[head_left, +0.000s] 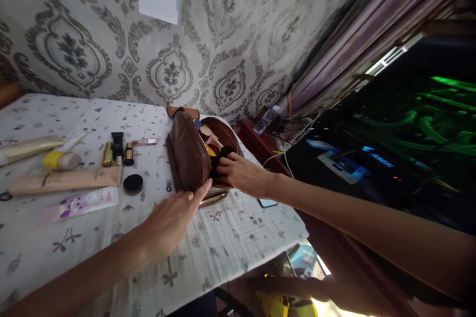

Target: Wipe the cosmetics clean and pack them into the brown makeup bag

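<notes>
An open brown zip bag [188, 153] stands on the patterned white cloth, with brushes and other small items inside. My left hand [174, 218] rests against its near lower edge, the fingers extended along the zipper rim. Reaching in from the right, my right hand [241, 173] has its fingers curled at the bag's opening, against a dark object [225, 151] that I cannot make out. Part of that object is hidden by the fingers.
Left of the bag lie a round black jar [133, 184], a long beige tube [67, 181], a pink-white tube [84, 203] and several small cosmetics. A phone [267, 203] lies at the right edge. A plastic bottle [267, 120] lies beyond.
</notes>
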Demonstrator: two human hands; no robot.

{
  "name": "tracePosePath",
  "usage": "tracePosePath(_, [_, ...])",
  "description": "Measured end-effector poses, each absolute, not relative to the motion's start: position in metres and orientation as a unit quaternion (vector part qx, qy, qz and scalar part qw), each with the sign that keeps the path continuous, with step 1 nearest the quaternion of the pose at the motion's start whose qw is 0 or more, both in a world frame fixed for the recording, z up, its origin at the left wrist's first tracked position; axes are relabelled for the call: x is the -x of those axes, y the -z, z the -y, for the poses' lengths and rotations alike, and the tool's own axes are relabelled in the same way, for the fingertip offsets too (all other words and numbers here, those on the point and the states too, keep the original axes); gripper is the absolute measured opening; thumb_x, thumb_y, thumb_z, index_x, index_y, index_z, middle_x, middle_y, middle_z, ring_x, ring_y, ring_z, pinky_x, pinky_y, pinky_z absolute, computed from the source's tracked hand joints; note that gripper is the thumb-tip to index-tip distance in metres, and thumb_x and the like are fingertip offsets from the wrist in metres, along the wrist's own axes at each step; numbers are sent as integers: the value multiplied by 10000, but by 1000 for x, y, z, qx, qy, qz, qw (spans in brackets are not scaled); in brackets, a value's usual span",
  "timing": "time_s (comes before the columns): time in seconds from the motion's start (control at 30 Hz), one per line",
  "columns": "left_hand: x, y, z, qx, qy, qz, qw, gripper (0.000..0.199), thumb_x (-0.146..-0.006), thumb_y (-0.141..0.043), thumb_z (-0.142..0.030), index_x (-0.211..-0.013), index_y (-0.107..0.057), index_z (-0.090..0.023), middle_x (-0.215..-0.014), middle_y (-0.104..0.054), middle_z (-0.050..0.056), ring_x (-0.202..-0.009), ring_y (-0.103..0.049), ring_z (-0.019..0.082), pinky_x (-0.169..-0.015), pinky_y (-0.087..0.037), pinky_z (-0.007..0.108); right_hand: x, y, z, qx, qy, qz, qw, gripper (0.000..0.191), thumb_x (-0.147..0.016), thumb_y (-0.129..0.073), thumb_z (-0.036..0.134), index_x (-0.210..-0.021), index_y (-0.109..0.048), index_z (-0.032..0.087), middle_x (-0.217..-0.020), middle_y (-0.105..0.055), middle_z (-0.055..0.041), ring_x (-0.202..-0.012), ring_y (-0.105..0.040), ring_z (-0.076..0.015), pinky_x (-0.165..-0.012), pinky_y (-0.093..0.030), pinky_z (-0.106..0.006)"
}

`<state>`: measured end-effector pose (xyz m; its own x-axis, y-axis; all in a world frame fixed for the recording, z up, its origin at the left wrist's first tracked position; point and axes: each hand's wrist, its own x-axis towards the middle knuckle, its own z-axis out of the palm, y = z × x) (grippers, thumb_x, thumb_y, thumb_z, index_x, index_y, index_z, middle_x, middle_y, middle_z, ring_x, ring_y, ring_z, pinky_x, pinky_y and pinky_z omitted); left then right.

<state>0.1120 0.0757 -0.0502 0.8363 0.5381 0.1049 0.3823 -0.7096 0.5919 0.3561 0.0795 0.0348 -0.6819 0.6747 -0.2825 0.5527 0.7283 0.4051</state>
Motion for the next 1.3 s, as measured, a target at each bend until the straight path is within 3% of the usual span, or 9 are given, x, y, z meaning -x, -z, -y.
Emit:
tracePosePath(0.1, [-110,50,-74,-928,-120,-254,246,976,-754,-422,-6,-1601,-27,-287,-948,-644,67,-781,-588,211,-685,-456,300,-355,-36,-78,-339,-152,-904,214,111,-920,-632,207,-928,-743,208,-965,-684,-66,-952,-487,-242,-777,-285,-373])
tracePosePath(0.3, [-111,51,-72,-939,-138,-244,201,1074,-665,-418,32,-1599,30,-250,-908,-631,69,-740,-550,192,-666,-434,281,-360,-41,-63,-352,-167,-905,172,242,-978,-504,162,-1165,-655,133,-1031,-652,-111,-951,-500,-241,-795,-350,-376])
tracePosePath(0.6, [-112,44,-72,-934,-99,-255,230,1057,-670,-443,41,-1603,-42,-252,-912,-625,81,-779,-552,224,-682,-449,327,-357,-47,-61,-356,-120,-906,196,222,-978,-524,183,-847,-701,155,-939,-676,-87,-887,-493,-231,-760,-351,-375])
tracePosePath(0.93, [-111,49,-71,-939,-101,-251,210,1111,-623,-453,70,-1606,-38,-236,-977,-641,102,-817,-579,242,-698,-447,329,-352,-47,-65,-353,-118,-902,217,166,-927,-591,156,-831,-726,165,-903,-702,-89,-916,-524,-246,-741,-383,-375])
tracePosePath(1.03, [-112,49,-70,-942,-92,-254,201,1138,-619,-453,87,-1604,5,-252,-1000,-642,96,-834,-588,245,-696,-453,329,-358,-43,-55,-353,-147,-912,147,163,-940,-565,139,-958,-727,138,-987,-719,-101,-999,-565,-252,-834,-449,-390])
tracePosePath(1.13, [-113,44,-70,-946,-54,-260,187,1160,-631,-451,105,-1592,83,-264,-1029,-642,90,-867,-591,244,-716,-466,333,-364,-36,-37,-351,-200,-914,18,207,-952,-540,119,-1084,-697,90,-1109,-719,-126,-1119,-572,-263,-947,-478,-416])
tracePosePath(1.3, [-110,34,-72,-944,-47,-247,213,1057,-740,-426,81,-1589,96,-270,-1072,-650,92,-924,-602,235,-796,-488,352,-360,-17,-4,-408,-235,-869,-152,210,-940,-570,99,-1130,-658,116,-1044,-743,-109,-1051,-635,-245,-862,-550,-398])
